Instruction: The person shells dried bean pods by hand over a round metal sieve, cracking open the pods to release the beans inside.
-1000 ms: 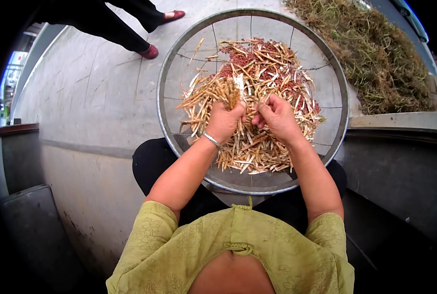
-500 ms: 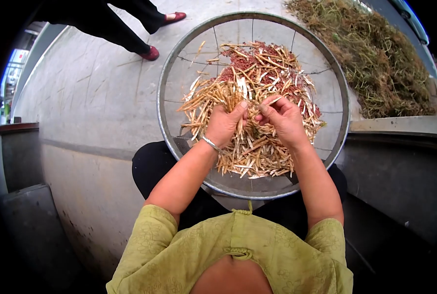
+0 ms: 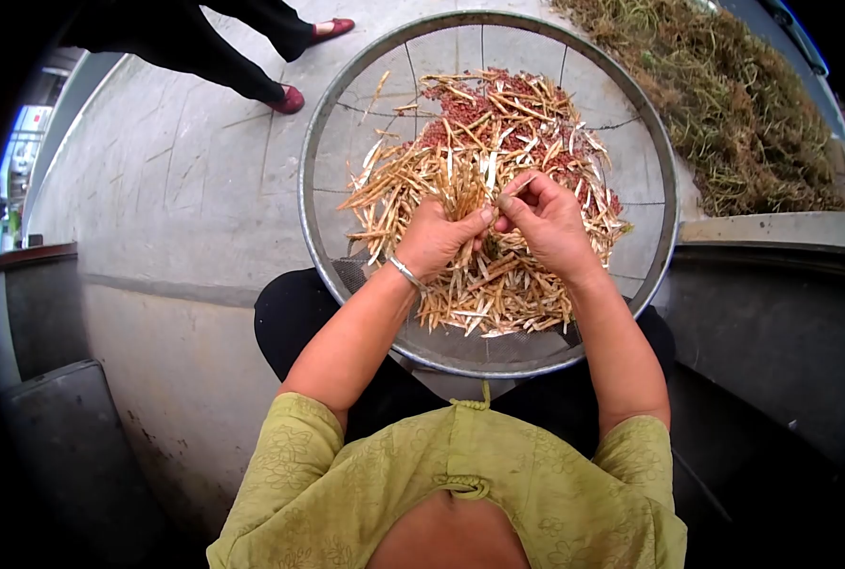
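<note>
A large round sieve (image 3: pixel 671 180) with a metal rim rests across my lap, holding dry tan bean pods (image 3: pixel 498 299) and small red beans (image 3: pixel 440 130). My left hand (image 3: pixel 434 239), with a silver bangle at the wrist, is closed around a bunch of dry pods (image 3: pixel 460 194) that fans out past the thumb. Close beside it, my right hand (image 3: pixel 551 228) pinches a single thin pod between thumb and forefinger. Both hands are above the pod heap, their fingertips nearly meeting. Pale split pods lie among the whole ones.
A person in black trousers (image 3: pixel 238 57) and red shoes stands on the concrete floor (image 3: pixel 176 190) at upper left. A big heap of dried plants (image 3: pixel 726 114) lies at upper right. Dark low ledges (image 3: pixel 754 322) flank my seat.
My right hand has come slightly closer to the left, and its fingers now meet near the bunch's edge. The sieve appears slightly higher in view. The bunch stays in my left hand.
</note>
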Action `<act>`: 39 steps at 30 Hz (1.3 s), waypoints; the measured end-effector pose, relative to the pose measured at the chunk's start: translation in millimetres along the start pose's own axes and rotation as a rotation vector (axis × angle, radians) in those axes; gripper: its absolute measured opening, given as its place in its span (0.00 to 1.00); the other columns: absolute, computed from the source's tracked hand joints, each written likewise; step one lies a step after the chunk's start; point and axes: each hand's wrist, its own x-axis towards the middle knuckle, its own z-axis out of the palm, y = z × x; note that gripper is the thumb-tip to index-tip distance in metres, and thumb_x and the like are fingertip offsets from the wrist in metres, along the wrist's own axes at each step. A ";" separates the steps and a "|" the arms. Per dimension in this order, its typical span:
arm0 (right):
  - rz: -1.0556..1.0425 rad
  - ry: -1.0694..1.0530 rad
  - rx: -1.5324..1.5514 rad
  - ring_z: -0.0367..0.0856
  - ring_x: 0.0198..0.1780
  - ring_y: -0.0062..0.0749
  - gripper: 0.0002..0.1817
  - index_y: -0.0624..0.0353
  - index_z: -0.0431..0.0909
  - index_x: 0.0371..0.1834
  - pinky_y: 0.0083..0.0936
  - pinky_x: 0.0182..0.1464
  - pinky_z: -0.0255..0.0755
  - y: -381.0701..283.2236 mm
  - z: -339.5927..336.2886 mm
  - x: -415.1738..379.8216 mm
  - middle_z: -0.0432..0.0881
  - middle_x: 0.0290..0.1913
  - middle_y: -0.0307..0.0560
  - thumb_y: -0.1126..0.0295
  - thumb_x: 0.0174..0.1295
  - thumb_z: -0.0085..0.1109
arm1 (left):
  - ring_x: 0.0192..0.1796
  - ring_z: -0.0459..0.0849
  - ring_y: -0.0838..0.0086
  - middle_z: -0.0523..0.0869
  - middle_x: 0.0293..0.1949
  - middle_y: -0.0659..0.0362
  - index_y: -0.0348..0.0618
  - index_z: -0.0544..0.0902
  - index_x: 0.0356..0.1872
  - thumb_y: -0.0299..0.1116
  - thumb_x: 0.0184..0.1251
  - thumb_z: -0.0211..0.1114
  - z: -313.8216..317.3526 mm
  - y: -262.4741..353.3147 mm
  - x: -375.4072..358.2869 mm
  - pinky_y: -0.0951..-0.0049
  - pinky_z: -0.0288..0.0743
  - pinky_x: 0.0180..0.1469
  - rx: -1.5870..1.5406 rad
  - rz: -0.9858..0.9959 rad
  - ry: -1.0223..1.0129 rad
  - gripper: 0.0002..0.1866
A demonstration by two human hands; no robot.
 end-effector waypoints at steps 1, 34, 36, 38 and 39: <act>0.004 0.004 -0.023 0.77 0.27 0.16 0.02 0.62 0.70 0.34 0.11 0.29 0.74 0.8 0.4 -0.4 0.77 0.29 0.38 0.78 0.61 0.53 | 0.20 0.75 0.82 0.80 0.23 0.63 0.37 0.79 0.31 0.29 0.58 0.65 0.5 -0.5 -0.4 0.83 0.69 0.22 0.003 -0.011 0.000 0.06; -0.479 0.133 -0.769 0.77 0.29 0.26 0.07 0.64 0.75 0.37 0.23 0.29 0.71 -1.1 2.9 -2.9 0.76 0.27 0.44 0.78 0.54 0.58 | 0.23 0.74 0.84 0.79 0.24 0.66 0.39 0.80 0.35 0.28 0.59 0.64 7.2 -3.3 0.4 0.81 0.70 0.25 0.203 0.164 0.130 0.05; -0.598 0.116 -0.873 0.77 0.27 0.40 0.08 0.65 0.74 0.36 0.27 0.30 0.71 -1.5 3.2 -3.5 0.75 0.27 0.52 0.79 0.51 0.57 | 0.28 0.77 0.84 0.81 0.28 0.66 0.39 0.81 0.35 0.30 0.58 0.66 2.8 -4.8 1.3 0.81 0.72 0.30 0.065 0.165 0.102 0.08; -0.602 0.068 -0.856 0.77 0.27 0.41 0.08 0.65 0.74 0.36 0.28 0.30 0.71 2.6 8.8 -5.3 0.76 0.28 0.52 0.78 0.51 0.57 | 0.29 0.77 0.83 0.82 0.29 0.65 0.39 0.81 0.36 0.30 0.57 0.66 0.0 -13.1 5.9 0.81 0.73 0.31 0.077 0.180 0.094 0.08; -0.603 0.017 -0.835 0.77 0.27 0.42 0.09 0.66 0.73 0.35 0.29 0.30 0.71 3.7 10.9 -7.4 0.76 0.28 0.53 0.77 0.51 0.57 | 0.31 0.78 0.83 0.83 0.30 0.64 0.39 0.81 0.36 0.29 0.57 0.67 0.0 -13.9 7.1 0.81 0.74 0.33 0.091 0.192 0.091 0.08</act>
